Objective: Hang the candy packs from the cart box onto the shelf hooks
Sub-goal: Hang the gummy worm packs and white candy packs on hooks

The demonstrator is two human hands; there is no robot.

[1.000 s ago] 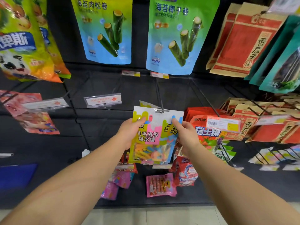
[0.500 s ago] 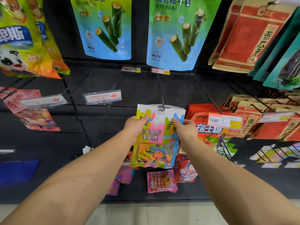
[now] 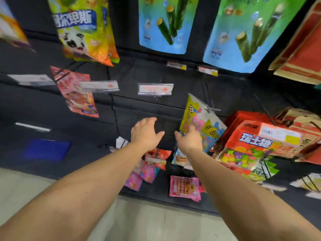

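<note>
- The candy pack (image 3: 202, 122) on the hook (image 3: 211, 108) is glossy printed plastic film
- The hook is thin bare metal wire
- The seaweed roll bags (image 3: 163, 25) above are shiny, smooth plastic
- The brown and red bags (image 3: 302, 49) at right look like matt paper
- The shelf back panel (image 3: 147, 108) is dark and matt
- The price tag holders (image 3: 155, 89) are clear glossy plastic
- The floor (image 3: 147, 221) is pale, smooth tile

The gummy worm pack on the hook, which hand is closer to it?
Right. The right hand is at the lower left corner of the gummy worm pack, overlapping it in view; the left hand is open, well off to its left.
</note>
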